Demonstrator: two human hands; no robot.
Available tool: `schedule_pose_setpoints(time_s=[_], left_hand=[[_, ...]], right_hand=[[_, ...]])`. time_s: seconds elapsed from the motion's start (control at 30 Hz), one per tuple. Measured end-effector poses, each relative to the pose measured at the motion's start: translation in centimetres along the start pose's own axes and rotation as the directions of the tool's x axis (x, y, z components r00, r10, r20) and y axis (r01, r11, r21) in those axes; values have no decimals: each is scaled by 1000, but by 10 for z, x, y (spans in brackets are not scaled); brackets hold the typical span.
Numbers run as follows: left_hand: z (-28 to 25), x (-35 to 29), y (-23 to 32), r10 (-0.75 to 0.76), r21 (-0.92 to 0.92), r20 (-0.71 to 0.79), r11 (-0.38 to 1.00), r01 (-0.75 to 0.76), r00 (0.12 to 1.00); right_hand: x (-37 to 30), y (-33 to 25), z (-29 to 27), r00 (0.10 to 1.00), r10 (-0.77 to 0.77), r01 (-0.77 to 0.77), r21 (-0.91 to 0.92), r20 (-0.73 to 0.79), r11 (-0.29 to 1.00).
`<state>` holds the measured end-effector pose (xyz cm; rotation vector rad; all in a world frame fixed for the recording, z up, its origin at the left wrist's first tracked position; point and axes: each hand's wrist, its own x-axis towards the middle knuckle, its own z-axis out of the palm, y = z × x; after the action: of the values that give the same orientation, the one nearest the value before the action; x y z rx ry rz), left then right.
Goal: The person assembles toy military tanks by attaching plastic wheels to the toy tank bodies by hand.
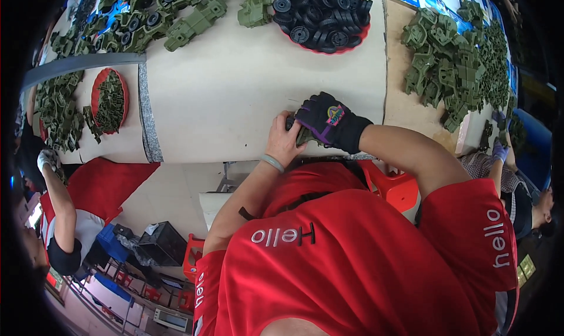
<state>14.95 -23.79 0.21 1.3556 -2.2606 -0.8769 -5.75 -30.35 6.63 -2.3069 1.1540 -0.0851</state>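
Note:
At the near edge of the table, my bare left hand [284, 141] and my right hand [332, 123] in a black and purple glove close together around a small olive-green toy vehicle [305, 136]. A black wheel [289, 122] shows beside my left fingertips. My fingers cover most of the toy, so its full shape is hidden. Beyond my hands, a red bowl [365, 35] holds a heap of black toy wheels [320, 16]. An olive-green vehicle body [255, 7] lies just left of the bowl.
More green vehicle bodies [197, 23] lie at the far left, some with wheels. On the right is a pile of green parts [437, 66]. A red dish [125, 104] of small green pieces stands left of a grey divider [150, 113]. Co-workers sit on both sides.

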Motion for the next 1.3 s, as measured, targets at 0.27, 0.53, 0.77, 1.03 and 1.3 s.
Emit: schedule_pose_setpoints(time_s=[0.27,0.53,0.77,1.03,1.3], left_hand=[[-15,4,16,-109,27,41,994,108,993],[-20,-13,20,58,311,264,940,-142,963],[-31,32,18,25,438,180,893,-103,983],[-45,34,8,-275,-63,367,946,318,889],[-56,47,-3,-362,-413,593,629,658,719]], right_hand=[[-13,14,24,941,234,-197,167,-245,966],[-6,93,-76,784,314,-443,-127,-536,887],[-2,137,-89,893,196,-351,-355,-404,867],[-54,108,-72,831,411,-299,323,-375,898],[-98,108,4,780,602,-449,514,-174,731]])
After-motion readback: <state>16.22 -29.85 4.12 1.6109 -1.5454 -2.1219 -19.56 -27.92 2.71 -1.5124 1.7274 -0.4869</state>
